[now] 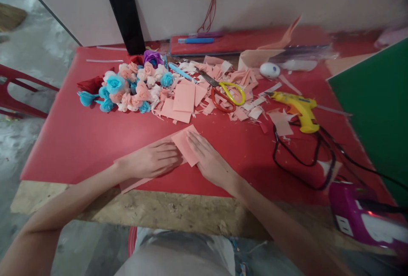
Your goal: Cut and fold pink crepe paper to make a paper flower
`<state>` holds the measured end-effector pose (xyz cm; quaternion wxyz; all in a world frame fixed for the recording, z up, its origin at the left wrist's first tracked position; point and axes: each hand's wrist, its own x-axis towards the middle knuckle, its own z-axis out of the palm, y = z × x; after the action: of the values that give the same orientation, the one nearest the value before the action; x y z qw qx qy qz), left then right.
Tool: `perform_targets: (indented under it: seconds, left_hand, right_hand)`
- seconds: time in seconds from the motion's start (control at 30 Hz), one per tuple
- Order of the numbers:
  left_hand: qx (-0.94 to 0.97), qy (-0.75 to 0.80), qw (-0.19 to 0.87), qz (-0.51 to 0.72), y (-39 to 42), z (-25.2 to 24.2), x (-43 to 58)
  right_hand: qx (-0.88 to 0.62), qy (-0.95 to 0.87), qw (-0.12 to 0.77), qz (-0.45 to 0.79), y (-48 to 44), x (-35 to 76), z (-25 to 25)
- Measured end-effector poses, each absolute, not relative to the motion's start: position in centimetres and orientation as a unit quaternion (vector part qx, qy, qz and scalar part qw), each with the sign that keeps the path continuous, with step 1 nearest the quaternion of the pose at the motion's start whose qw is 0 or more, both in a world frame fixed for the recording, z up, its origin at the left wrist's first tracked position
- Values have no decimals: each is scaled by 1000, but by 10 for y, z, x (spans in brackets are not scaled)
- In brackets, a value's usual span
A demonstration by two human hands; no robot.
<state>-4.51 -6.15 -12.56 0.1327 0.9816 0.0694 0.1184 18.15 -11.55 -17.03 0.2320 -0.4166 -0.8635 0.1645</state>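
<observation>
A pink paper sheet [186, 147] lies on the red table top [79, 135] near its front edge, partly folded over. My left hand [153, 160] lies flat on the sheet's left part, fingers stretched out. My right hand [208, 161] presses flat on the folded edge, fingers spread and pointing away from me. Neither hand holds anything. Part of the sheet is hidden under my left hand and wrist.
Beyond the hands lie pink paper squares [183, 99] and scraps, a heap of paper flowers [127, 86], scissors [228, 93], a yellow glue gun [301, 108] with black cable, a white small device [269, 70], a black phone [126, 21], a green board [378, 110], a purple power strip [360, 214].
</observation>
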Motion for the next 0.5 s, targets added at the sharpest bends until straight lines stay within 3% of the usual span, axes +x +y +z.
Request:
perform_targets:
  seconds: [0.5]
  left_hand:
    - [979,84,102,157,-74,-133,-67]
  right_hand:
    - [-460,-879,95,79,-116,160,-157]
